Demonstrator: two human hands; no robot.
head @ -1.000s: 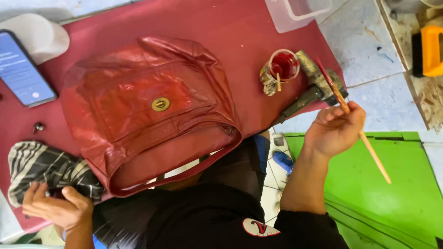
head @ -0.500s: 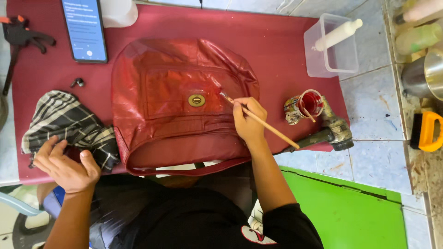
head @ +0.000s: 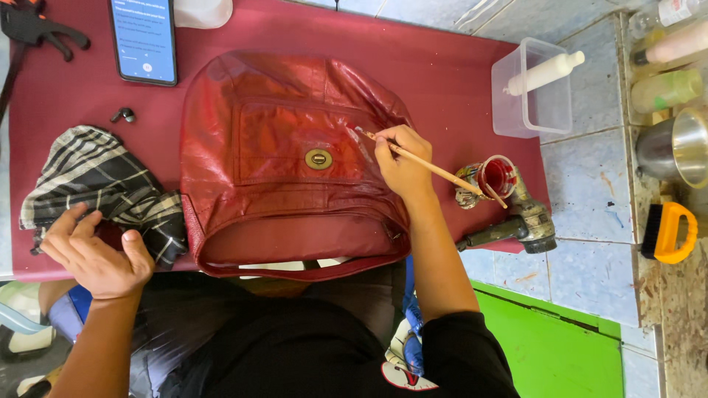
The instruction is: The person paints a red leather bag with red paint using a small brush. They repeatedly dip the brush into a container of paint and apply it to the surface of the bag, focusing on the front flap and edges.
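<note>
- Pinching the brush (head: 431, 168) in my right hand (head: 398, 166), its tip on the red bag (head: 287, 162).
- My left hand (head: 96, 254), fingers loose, rests on the plaid cloth (head: 96, 180).

One view, from my head.
It looks straight down, close over the surface (head: 442, 81) and my lap.

Work surface covered by a dark red mat (head: 442, 81), bordered at right by pale blue-grey tiles (head: 590, 184) with stained grout, a bright green panel (head: 560, 346) below them, all under even, diffuse light.
</note>
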